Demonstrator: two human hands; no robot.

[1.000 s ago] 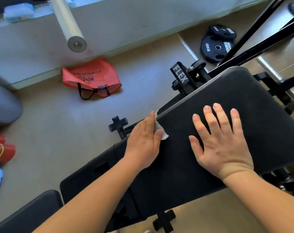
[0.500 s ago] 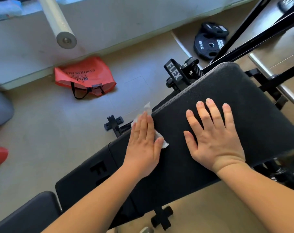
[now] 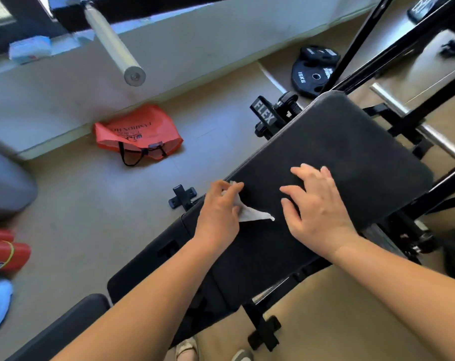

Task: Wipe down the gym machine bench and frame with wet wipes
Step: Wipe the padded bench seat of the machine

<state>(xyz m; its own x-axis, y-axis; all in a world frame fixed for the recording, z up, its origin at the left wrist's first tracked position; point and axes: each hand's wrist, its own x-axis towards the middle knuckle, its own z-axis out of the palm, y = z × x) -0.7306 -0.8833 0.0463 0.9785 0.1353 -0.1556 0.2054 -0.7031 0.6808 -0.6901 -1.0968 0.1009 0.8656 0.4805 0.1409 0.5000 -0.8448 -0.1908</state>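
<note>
Bare forearms [image 3: 156, 295], pale shoes [image 3: 187, 348]

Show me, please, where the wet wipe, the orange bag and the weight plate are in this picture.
wet wipe [image 3: 255, 216]: head view, on its white pointed tail.
orange bag [image 3: 140, 131]: head view, middle of its printed side.
weight plate [image 3: 309, 84]: head view, on its black face beside the hub.

A black padded bench [image 3: 338, 157] runs diagonally from the lower left to the upper right of the frame, a crumpled white wet wipe [image 3: 252, 214] resting near its left edge. The bench stands on a tan floor [image 3: 91, 204], where an orange bag [image 3: 137, 134] lies centre left and black weight plates [image 3: 312, 71] upper right.
</note>
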